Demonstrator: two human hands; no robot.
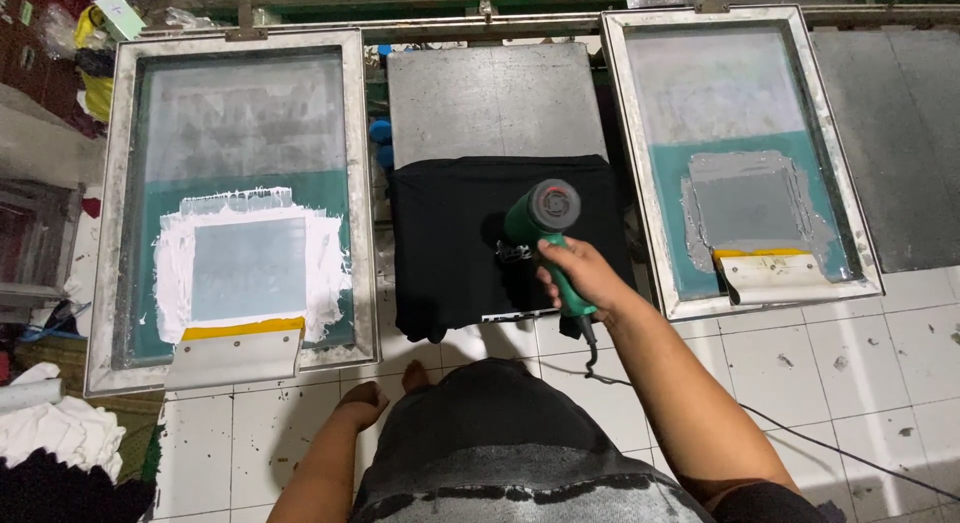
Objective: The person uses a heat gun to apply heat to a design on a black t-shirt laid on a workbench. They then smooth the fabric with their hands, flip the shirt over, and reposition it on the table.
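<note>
White floor tiles [850, 383] lie beneath metal-framed printing screens [235, 208].

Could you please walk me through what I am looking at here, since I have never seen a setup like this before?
This is one picture from a camera worn on a person's head, looking straight down at their own arms and a work station over a white tiled floor.

In the middle, a black garment is spread over a grey flat board. On either side lies a framed printing screen: the left screen carries white ink and a yellow-edged squeegee, and the right screen carries grey ink with its own squeegee.

The right hand has its grip closed on a green heat gun, pointed down at the garment, with its cord trailing across the floor. The left hand hangs low near the person's body, holding nothing as far as I can see.

A pile of cloth sits at the lower left.
</note>
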